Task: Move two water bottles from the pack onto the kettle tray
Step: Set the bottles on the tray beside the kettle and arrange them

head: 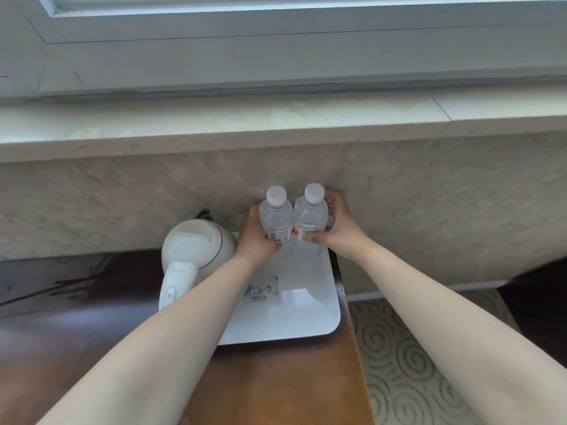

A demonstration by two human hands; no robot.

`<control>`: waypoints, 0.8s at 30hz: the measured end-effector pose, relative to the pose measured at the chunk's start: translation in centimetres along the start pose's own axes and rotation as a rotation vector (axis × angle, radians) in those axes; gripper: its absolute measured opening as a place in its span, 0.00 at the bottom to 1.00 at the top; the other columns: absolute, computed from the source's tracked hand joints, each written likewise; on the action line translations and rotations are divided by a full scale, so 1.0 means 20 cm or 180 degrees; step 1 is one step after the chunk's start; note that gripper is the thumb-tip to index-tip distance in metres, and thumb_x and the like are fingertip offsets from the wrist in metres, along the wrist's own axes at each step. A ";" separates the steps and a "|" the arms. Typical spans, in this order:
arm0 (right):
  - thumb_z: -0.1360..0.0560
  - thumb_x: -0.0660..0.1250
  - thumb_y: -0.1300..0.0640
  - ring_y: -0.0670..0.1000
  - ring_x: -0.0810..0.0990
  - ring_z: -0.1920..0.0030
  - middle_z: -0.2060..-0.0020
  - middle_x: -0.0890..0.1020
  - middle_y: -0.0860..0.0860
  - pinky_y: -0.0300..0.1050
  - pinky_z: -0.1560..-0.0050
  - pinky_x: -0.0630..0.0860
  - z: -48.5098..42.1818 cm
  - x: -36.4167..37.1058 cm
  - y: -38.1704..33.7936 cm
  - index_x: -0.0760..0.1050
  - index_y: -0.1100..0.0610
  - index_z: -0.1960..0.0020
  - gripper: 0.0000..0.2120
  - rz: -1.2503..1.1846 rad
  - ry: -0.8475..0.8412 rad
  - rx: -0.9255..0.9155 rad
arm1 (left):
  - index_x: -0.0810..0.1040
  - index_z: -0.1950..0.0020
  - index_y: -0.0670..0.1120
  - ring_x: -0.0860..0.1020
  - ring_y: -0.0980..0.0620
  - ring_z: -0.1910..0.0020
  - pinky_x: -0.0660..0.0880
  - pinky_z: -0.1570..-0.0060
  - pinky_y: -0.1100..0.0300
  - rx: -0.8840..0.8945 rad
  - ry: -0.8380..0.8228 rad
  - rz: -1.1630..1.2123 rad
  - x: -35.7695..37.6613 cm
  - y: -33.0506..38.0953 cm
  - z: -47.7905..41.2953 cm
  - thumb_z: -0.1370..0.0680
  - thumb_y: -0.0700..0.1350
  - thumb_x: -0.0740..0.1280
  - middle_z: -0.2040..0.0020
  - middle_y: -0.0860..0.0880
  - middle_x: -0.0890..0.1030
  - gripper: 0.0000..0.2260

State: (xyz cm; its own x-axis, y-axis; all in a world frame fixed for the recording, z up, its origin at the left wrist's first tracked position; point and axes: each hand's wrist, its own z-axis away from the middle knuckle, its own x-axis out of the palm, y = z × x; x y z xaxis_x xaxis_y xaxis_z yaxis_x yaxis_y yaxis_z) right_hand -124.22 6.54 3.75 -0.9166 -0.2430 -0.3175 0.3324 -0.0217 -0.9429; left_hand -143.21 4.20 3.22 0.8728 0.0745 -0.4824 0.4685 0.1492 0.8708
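A: Logging grips first. Left hand point(256, 237) is wrapped around the left water bottle point(276, 217), fingers curled behind it, thumb across the barcode label. Right hand point(339, 230) is wrapped around the right water bottle point(310, 216), thumb on the front near the red-marked label.

B: Bottle positions?

A: Both upright at frame centre, white caps up, sides touching each other. They sit at the far end of the white kettle tray point(319, 317). Bases are hidden by the hands and blur, so I cannot tell whether they rest on the tray or hang just above it.

B: Other items on the tray?

A: White kettle point(196, 250) at left of centre, just beside the left hand, handle pointing toward the lower edge of the frame. Small sachets point(260, 291) lie flat mid-tray (print too blurred to read).

B: Support surface?

A: Brown wooden table point(276, 388) in the lower frame; the tray sits at its right edge. Patterned carpet point(395, 363) at lower right. Pale window sill point(214, 124) across the upper half.
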 end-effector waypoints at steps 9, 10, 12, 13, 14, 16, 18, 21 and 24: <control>0.45 0.82 0.46 0.45 0.76 0.45 0.47 0.72 0.37 0.52 0.45 0.79 0.01 -0.02 -0.02 0.65 0.35 0.42 0.38 0.0819 0.0359 -0.0168 | 0.64 0.39 0.51 0.74 0.47 0.45 0.71 0.52 0.56 0.0039 0.0200 -0.0133 0.02 -0.01 0.02 0.35 0.40 0.75 0.42 0.47 0.72 0.30; 0.44 0.81 0.45 0.46 0.76 0.45 0.44 0.72 0.40 0.53 0.46 0.80 0.01 -0.02 -0.02 0.64 0.37 0.40 0.39 0.0929 0.0381 -0.0228 | 0.64 0.38 0.52 0.74 0.46 0.45 0.71 0.53 0.55 0.0023 0.0201 -0.0176 0.02 -0.01 0.02 0.35 0.40 0.75 0.41 0.46 0.72 0.31; 0.42 0.80 0.45 0.46 0.76 0.44 0.40 0.72 0.43 0.53 0.48 0.80 0.03 0.00 -0.02 0.61 0.38 0.38 0.40 0.1091 0.0429 -0.0288 | 0.61 0.37 0.55 0.75 0.44 0.44 0.70 0.53 0.56 0.0000 0.0193 -0.0296 0.02 -0.02 0.02 0.35 0.41 0.76 0.41 0.45 0.73 0.33; 0.42 0.80 0.44 0.47 0.76 0.43 0.39 0.72 0.44 0.50 0.50 0.80 0.03 0.00 -0.02 0.60 0.38 0.37 0.41 0.1151 0.0458 -0.0285 | 0.60 0.36 0.56 0.75 0.43 0.44 0.70 0.52 0.56 -0.0014 0.0176 -0.0365 0.02 -0.02 0.02 0.35 0.41 0.76 0.41 0.44 0.73 0.36; 0.41 0.79 0.43 0.48 0.76 0.42 0.37 0.73 0.44 0.48 0.52 0.78 0.04 0.00 -0.02 0.58 0.38 0.36 0.42 0.1234 0.0486 -0.0291 | 0.57 0.34 0.57 0.76 0.42 0.44 0.70 0.53 0.56 -0.0042 0.0151 -0.0434 0.02 -0.01 0.03 0.35 0.41 0.75 0.40 0.44 0.73 0.38; 0.42 0.78 0.41 0.49 0.77 0.41 0.36 0.72 0.45 0.44 0.54 0.73 0.04 -0.02 -0.03 0.56 0.39 0.34 0.44 0.1491 0.0514 -0.0418 | 0.53 0.30 0.55 0.76 0.40 0.44 0.70 0.54 0.56 -0.0109 0.0111 -0.0576 0.02 0.01 0.02 0.34 0.42 0.74 0.37 0.43 0.71 0.41; 0.41 0.77 0.38 0.48 0.75 0.39 0.34 0.68 0.44 0.44 0.52 0.72 0.05 -0.05 -0.06 0.55 0.40 0.32 0.45 0.1676 0.0466 -0.0698 | 0.54 0.28 0.51 0.72 0.39 0.39 0.69 0.49 0.56 -0.0056 0.0060 -0.0809 0.01 0.04 0.02 0.33 0.45 0.73 0.33 0.43 0.65 0.40; 0.37 0.73 0.36 0.47 0.74 0.38 0.34 0.67 0.44 0.47 0.44 0.77 0.03 -0.11 -0.13 0.57 0.41 0.30 0.42 0.1525 0.0288 -0.0940 | 0.56 0.30 0.50 0.64 0.38 0.36 0.63 0.43 0.54 0.0388 0.0223 -0.1059 -0.01 0.14 0.04 0.33 0.49 0.73 0.33 0.44 0.64 0.37; 0.35 0.74 0.42 0.47 0.73 0.37 0.37 0.70 0.44 0.51 0.36 0.73 0.00 -0.16 -0.15 0.61 0.45 0.31 0.38 0.1343 -0.0229 -0.0782 | 0.63 0.35 0.52 0.69 0.40 0.38 0.71 0.42 0.47 0.0418 0.0583 -0.0510 -0.06 0.26 0.07 0.35 0.58 0.71 0.37 0.43 0.69 0.32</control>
State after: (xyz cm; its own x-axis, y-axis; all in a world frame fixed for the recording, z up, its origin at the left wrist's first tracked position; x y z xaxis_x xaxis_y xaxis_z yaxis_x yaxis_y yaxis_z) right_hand -122.36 7.30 7.61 -0.6927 -0.2480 -0.6772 0.6012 0.3202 -0.7322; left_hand -141.54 3.53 8.51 0.7524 0.2392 -0.6138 0.6228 0.0453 0.7811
